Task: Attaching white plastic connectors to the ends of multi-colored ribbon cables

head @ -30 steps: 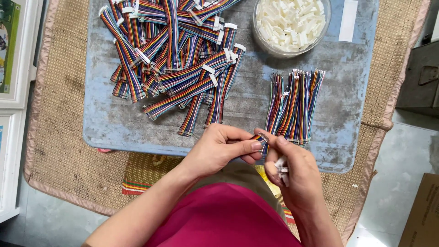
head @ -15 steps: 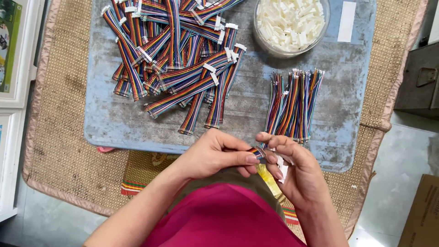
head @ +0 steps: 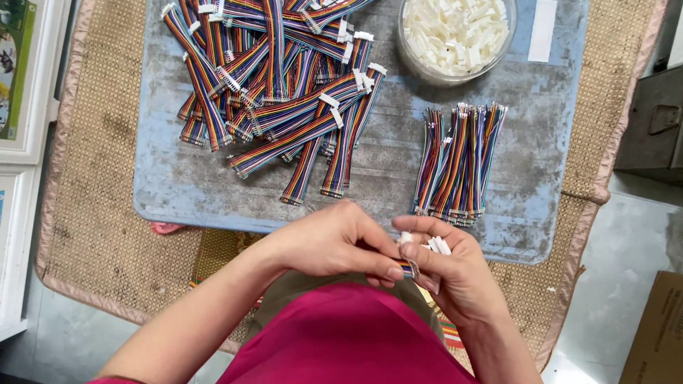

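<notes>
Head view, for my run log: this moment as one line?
left hand: pinches rainbow ribbon cable | right hand: holds white connectors | board: cable piles, bowl

Matt, scuffed blue-grey board lies on a coarse woven straw mat. Glossy plastic-sheathed rainbow ribbon cables end in smooth white plastic connectors. More white plastic connector housings fill a clear, shiny bowl. Pink cloth garment looks soft, matt.
</notes>
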